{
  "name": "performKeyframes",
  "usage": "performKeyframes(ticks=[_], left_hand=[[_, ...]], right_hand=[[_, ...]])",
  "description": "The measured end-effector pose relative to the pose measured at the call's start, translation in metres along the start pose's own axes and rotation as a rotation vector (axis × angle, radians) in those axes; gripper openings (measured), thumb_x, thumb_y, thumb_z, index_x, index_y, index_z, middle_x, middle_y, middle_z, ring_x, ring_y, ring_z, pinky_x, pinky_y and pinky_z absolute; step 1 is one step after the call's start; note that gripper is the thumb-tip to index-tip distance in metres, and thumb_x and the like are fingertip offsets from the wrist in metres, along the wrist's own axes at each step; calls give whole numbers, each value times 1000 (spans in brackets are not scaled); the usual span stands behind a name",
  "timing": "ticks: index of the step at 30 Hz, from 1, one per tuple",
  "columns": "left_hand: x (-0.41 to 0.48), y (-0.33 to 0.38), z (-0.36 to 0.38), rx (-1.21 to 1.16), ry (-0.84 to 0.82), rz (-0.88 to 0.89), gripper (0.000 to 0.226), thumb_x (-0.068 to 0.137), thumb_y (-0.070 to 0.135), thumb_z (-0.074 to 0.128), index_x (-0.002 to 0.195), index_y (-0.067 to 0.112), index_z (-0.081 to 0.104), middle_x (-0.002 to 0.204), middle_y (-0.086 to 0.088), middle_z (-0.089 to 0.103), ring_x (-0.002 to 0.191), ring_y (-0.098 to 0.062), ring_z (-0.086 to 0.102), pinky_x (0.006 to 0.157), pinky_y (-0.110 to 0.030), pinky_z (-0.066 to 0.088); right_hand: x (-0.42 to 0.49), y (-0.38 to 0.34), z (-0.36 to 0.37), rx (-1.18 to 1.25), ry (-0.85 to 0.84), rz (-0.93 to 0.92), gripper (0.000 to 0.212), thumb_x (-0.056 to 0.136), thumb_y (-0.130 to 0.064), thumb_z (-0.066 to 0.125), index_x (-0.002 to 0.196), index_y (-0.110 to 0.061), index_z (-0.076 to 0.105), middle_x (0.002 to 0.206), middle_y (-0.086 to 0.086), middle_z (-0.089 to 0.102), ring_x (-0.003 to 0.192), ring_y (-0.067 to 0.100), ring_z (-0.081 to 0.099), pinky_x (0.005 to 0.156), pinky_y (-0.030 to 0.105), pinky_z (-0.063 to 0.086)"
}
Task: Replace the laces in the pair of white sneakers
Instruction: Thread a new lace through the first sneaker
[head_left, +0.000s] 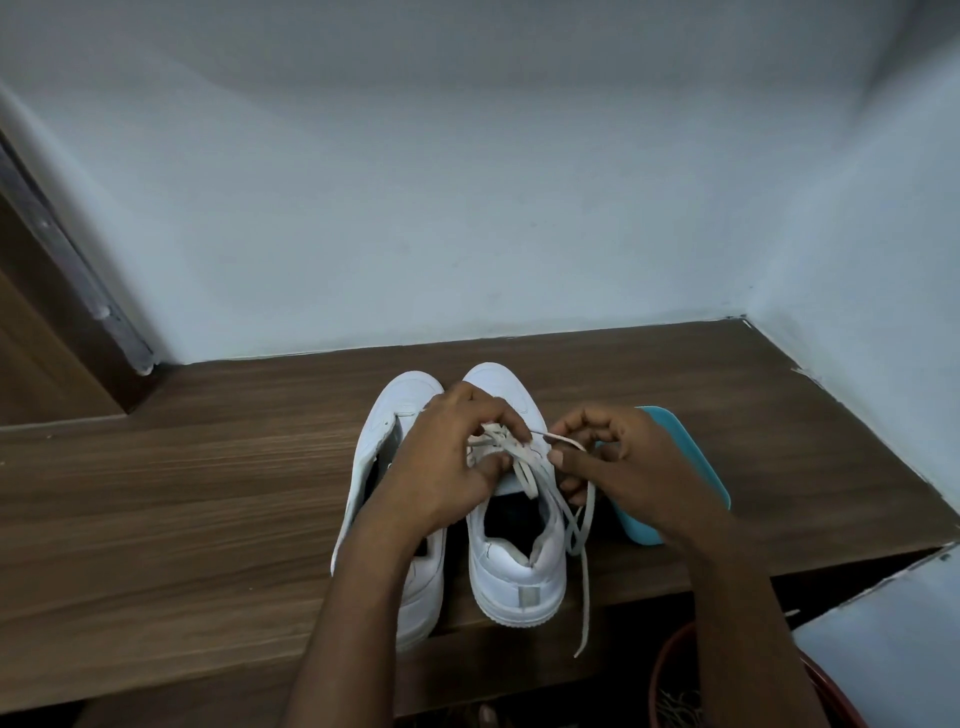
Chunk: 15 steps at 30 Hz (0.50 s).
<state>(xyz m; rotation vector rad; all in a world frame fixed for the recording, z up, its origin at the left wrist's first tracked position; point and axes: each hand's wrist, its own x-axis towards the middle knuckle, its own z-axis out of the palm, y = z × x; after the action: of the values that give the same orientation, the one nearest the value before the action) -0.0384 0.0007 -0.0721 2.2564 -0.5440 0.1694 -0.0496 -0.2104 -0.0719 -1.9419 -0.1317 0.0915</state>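
Note:
Two white sneakers stand side by side on a wooden shelf (208, 493), toes toward the wall. The left sneaker (387, 431) shows no lace and is partly hidden by my left forearm. The right sneaker (519, 566) carries a pale lace (524, 465) crossed over its tongue, with one loose end (584, 608) hanging over the shelf's front edge. My left hand (447, 462) holds the right sneaker's upper part, fingers curled at the lacing. My right hand (618, 462) pinches a strand of the lace at the shoe's right eyelets.
A flat turquoise object (670, 431) lies on the shelf just right of the right sneaker, partly under my right hand. A red basket (670, 670) sits below the shelf at the bottom right. White walls close the back and right; a dark door frame (62, 291) stands at the left.

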Motion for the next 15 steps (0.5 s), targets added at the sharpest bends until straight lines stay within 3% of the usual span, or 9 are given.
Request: performKeyframes(ticks=[3,5,6,8,10,13,15], left_hand=[[-2,-6,-8,-91,74,-71,44,79,-10,61,106,24,64,101,15,63,87,-5,58,71,-11,43],[-1,-9,-12,-73,162,-137,35,84,-7,62,103,23,64,91,13,65,77,-6,61,62,-10,42],[-1,-10,-12,-48,194,-173,27,86,-2,63,98,23,65,86,12,66,71,-6,62,61,-12,44],[-1,-12,-13,-12,195,-263,16,90,9,65,89,24,65,78,10,67,61,-6,63,67,-29,55],[-3,-13,-12,9,160,-326,12,90,14,67,88,26,67,76,8,68,64,-13,66,72,-39,57],[-4,-10,-10,159,75,-300,24,88,15,69,107,30,70,94,8,65,79,-12,59,76,-30,46],[-3,-7,-5,237,27,-288,30,89,16,68,114,33,67,105,8,56,89,-10,52,74,-24,35]], right_hand=[[0,1,-1,52,25,17,17,85,-8,77,100,-13,71,88,12,72,67,30,71,61,41,61],[2,0,0,50,65,11,19,83,-9,80,100,-15,72,92,12,72,69,24,70,61,40,61],[3,0,1,16,97,-5,21,81,-12,82,98,-18,73,92,8,73,73,19,71,65,38,62],[5,-1,5,-117,181,-67,24,74,-20,88,93,-25,74,89,-3,74,80,7,68,72,25,58],[5,-8,9,-207,242,-163,25,69,-24,91,85,-27,72,85,-6,70,76,8,62,65,19,51],[1,-21,11,-131,152,-227,26,66,-27,93,70,-17,70,63,-2,64,52,9,48,50,21,40],[-1,-27,9,-261,5,-154,30,65,-40,92,64,-17,73,54,-6,64,48,4,50,49,17,39]])
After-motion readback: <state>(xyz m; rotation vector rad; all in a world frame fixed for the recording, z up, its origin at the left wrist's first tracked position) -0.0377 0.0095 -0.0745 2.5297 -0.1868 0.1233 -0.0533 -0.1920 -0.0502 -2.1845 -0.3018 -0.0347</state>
